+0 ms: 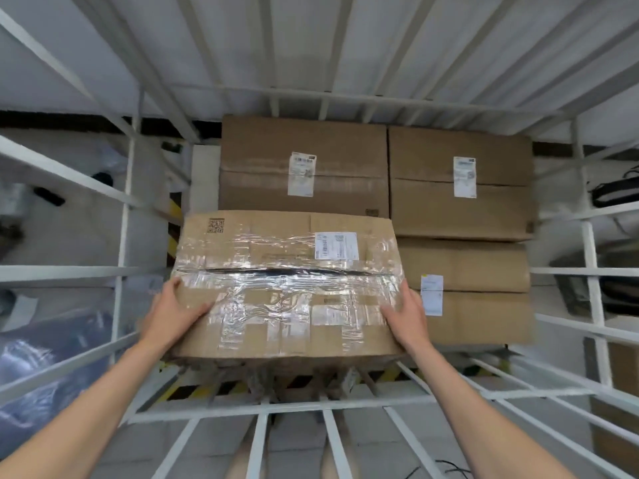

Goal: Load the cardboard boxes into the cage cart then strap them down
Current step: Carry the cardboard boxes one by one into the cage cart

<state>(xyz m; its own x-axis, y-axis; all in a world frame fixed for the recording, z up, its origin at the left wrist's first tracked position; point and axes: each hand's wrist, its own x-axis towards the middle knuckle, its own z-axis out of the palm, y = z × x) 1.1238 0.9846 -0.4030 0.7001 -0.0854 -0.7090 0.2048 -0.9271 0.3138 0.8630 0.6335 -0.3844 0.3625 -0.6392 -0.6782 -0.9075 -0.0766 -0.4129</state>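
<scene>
Inside white cage cart [126, 202], three stacked boxes [304, 167]; both hands' fingers [193, 311] gripping taped box [287, 285].

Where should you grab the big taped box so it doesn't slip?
Take the taped box by its two short ends, one hand from each side, as the left hand and right hand do. It is wide and flat, and its top is slick with tape.

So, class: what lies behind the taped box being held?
Behind the taped box sit two labelled brown boxes. Their lower near edges are covered; contents unseen.
</scene>
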